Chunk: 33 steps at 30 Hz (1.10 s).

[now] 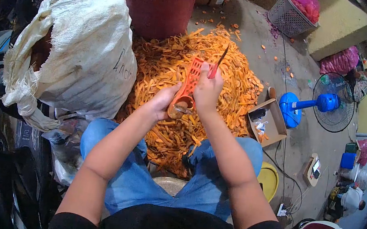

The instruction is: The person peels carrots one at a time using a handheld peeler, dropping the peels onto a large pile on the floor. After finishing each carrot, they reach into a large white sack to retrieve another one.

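Note:
In front of me, my left hand [165, 100] is closed around a carrot-like root [175, 112], most of it hidden by the fingers and the tool. My right hand [208, 90] grips a red peeler [193, 77] with a perforated handle; its blade end lies against the root. A knife [220, 61] with a red handle is also held in my right hand, its dark blade pointing up and away. Below both hands spreads a large heap of orange peelings [235, 98], with round cut slices along its right side.
A white woven sack [89, 45] stands at left, beside a red tub [159, 10]. To the right are a cardboard box [273, 124], a blue fan [302, 105], a yellow lid-like object [268, 181] and cables. A grey basket [289, 18] stands farther back. Other people sit at far right.

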Available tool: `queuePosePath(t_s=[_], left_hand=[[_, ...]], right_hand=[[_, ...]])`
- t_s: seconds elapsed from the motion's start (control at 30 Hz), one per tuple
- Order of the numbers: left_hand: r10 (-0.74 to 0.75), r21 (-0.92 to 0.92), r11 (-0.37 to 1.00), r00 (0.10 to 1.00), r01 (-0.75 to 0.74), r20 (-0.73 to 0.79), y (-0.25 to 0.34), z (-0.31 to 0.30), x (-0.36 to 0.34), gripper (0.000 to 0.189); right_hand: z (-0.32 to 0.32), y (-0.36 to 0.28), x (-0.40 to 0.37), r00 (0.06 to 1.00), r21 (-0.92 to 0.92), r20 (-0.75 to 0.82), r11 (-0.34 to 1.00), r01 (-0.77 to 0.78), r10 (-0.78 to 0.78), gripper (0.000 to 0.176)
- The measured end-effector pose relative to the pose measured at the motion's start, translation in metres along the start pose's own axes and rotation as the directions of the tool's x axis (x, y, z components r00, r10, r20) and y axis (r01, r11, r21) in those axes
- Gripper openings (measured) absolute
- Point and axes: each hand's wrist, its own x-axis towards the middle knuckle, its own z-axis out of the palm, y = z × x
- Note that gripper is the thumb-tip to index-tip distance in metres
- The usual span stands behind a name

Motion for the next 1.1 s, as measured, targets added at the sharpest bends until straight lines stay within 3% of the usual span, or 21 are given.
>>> queuePosePath(t_s=[0.03,0.07,0.13,0.23,0.3,0.33,0.4,0.43,0.5,0.53,0.57,0.6,0.63,0.7,0.77,0.8,0.87,0.93,0.97,1.03,1.1], left_hand=[[-0.003,-0.001,1.0,1.0,0.003,0.0,-0.001,0.0,-0.002,0.033],[-0.022,0.112,0.994,0.999,0.018,0.037,-0.002,0.0,-0.005,0.033],[-0.045,0.227,0.973,0.996,0.027,0.077,-0.001,0.005,-0.012,0.033],[-0.117,0.352,0.932,0.99,0.083,0.077,0.0,0.01,-0.023,0.036],[-0.155,0.334,0.935,0.985,0.121,0.076,0.001,0.017,-0.031,0.036],[-0.188,0.31,0.938,0.979,0.157,0.074,0.001,0.02,-0.034,0.036],[-0.146,0.235,0.963,0.989,0.134,0.037,0.001,0.011,-0.019,0.035],[-0.106,0.157,0.982,0.994,0.106,-0.008,0.0,0.006,-0.012,0.034],[-0.083,0.146,0.986,0.996,0.081,0.009,0.0,0.0,-0.004,0.033],[-0.067,0.138,0.989,0.997,0.062,0.028,0.003,0.003,-0.005,0.032],[-0.008,0.143,0.99,0.997,0.019,-0.082,0.003,0.011,-0.008,0.03],[-0.008,0.146,0.989,0.997,0.02,-0.082,0.002,0.01,-0.008,0.03],[-0.007,0.196,0.98,0.999,0.015,-0.043,0.0,0.009,-0.008,0.03],[-0.011,0.244,0.97,1.0,0.012,-0.005,-0.003,0.007,-0.011,0.03],[-0.119,0.335,0.936,0.993,0.112,0.002,-0.005,0.01,-0.015,0.033],[-0.176,0.375,0.913,0.984,0.163,0.0,-0.007,0.011,-0.018,0.035],[-0.138,0.428,0.897,0.99,0.111,0.032,-0.003,0.017,-0.025,0.036],[-0.196,0.323,0.933,0.976,0.156,0.097,0.001,0.02,-0.028,0.036],[-0.194,0.321,0.935,0.976,0.153,0.1,0.002,0.018,-0.024,0.036],[-0.071,0.221,0.973,0.997,0.073,-0.014,0.004,0.008,-0.012,0.037],[-0.036,0.165,0.986,0.999,0.039,-0.018,0.006,0.003,-0.007,0.037]], right_hand=[[-0.003,-0.013,0.001,0.997,-0.107,-0.032,0.992,0.067,-0.071,0.021],[-0.007,-0.007,0.007,0.997,-0.108,-0.032,0.992,0.066,-0.069,0.021],[-0.018,0.019,0.034,0.947,-0.289,-0.254,0.95,0.118,-0.195,0.023],[-0.05,0.035,0.067,0.901,-0.25,-0.38,0.961,0.12,-0.211,0.023],[-0.066,0.029,0.077,0.828,-0.228,-0.558,0.951,-0.21,0.049,0.022],[-0.064,0.026,0.075,0.826,-0.227,-0.561,0.951,-0.21,0.048,0.022],[-0.051,0.014,0.065,0.885,0.122,-0.423,0.98,-0.158,0.196,0.026],[-0.039,-0.004,0.048,0.939,0.152,-0.291,0.978,-0.144,0.183,0.026],[-0.009,-0.002,0.022,0.99,0.185,-0.136,0.981,0.053,-0.028,0.019],[-0.004,-0.007,0.01,0.99,0.189,-0.136,0.98,0.056,-0.03,0.019],[-0.002,-0.014,-0.001,0.999,-0.008,-0.031,1.0,0.022,-0.022,0.019],[-0.001,-0.018,-0.006,0.997,-0.208,0.071,0.978,0.006,0.009,0.019],[-0.001,-0.012,-0.002,0.997,-0.207,0.071,0.978,0.005,0.01,0.019],[-0.008,0.004,0.017,0.982,-0.252,-0.118,0.961,0.117,-0.15,0.021],[-0.032,0.009,0.047,0.928,-0.347,-0.288,0.929,0.13,-0.237,0.021],[-0.047,0.018,0.064,0.902,-0.347,-0.359,0.932,0.107,-0.238,0.02],[-0.068,0.026,0.077,0.873,-0.342,-0.427,0.936,0.085,-0.236,0.019],[-0.074,0.019,0.08,0.858,-0.262,-0.502,0.927,-0.268,0.106,0.02],[-0.067,0.019,0.074,0.902,-0.105,-0.43,0.989,-0.107,0.051,0.023],[-0.037,-0.01,0.045,0.968,-0.076,-0.247,0.995,-0.063,0.043,0.022],[-0.01,-0.017,0.017,0.991,-0.023,-0.133,0.999,0.023,-0.026,0.02]])
